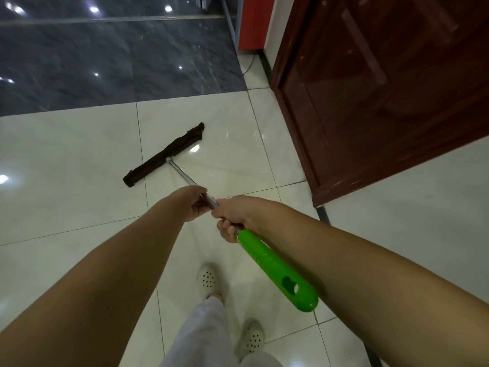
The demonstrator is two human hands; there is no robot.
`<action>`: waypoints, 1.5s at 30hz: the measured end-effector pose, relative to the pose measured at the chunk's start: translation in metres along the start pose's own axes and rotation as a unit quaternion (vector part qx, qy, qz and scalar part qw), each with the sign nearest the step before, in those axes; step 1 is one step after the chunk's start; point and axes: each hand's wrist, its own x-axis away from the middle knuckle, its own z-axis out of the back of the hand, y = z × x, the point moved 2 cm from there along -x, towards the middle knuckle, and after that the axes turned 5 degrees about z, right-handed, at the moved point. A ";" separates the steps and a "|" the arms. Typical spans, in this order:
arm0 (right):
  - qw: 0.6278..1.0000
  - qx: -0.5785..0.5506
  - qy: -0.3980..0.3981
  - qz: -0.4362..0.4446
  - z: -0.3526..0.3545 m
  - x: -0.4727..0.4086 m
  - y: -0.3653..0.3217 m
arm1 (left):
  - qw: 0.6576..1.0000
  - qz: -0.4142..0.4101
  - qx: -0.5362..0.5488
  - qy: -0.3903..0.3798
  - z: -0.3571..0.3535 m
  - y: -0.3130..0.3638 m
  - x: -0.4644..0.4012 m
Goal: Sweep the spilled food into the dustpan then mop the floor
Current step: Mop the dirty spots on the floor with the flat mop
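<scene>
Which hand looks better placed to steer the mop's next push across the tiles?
Probably the left hand: it grips the metal pole nearer the mop head. The right hand holds by the green handle.

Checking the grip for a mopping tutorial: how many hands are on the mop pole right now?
2. The left hand grips the metal mop pole farther down toward the brown mop head; the right hand grips just behind it, at the top of the green handle.
</scene>
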 end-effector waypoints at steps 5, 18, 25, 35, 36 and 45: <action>1.000 0.007 -0.006 -0.006 0.004 0.025 0.055 | 1.000 0.011 -0.012 -0.007 0.003 -0.057 0.011; 0.998 0.046 0.040 -0.011 0.076 0.136 0.216 | 0.994 0.059 0.029 -0.091 -0.088 -0.226 0.087; 0.996 -0.028 0.086 -0.022 0.131 0.200 0.287 | 0.983 0.097 -0.019 -0.153 -0.166 -0.294 0.118; 0.977 -0.149 0.153 -0.015 0.175 0.270 0.356 | 0.962 0.121 -0.132 -0.206 -0.255 -0.364 0.150; 0.974 -0.163 0.158 -0.014 0.177 0.275 0.359 | 0.959 0.127 -0.134 -0.215 -0.259 -0.368 0.154; 0.978 -0.157 0.134 -0.027 0.173 0.304 0.375 | 0.953 0.156 -0.071 -0.249 -0.249 -0.392 0.179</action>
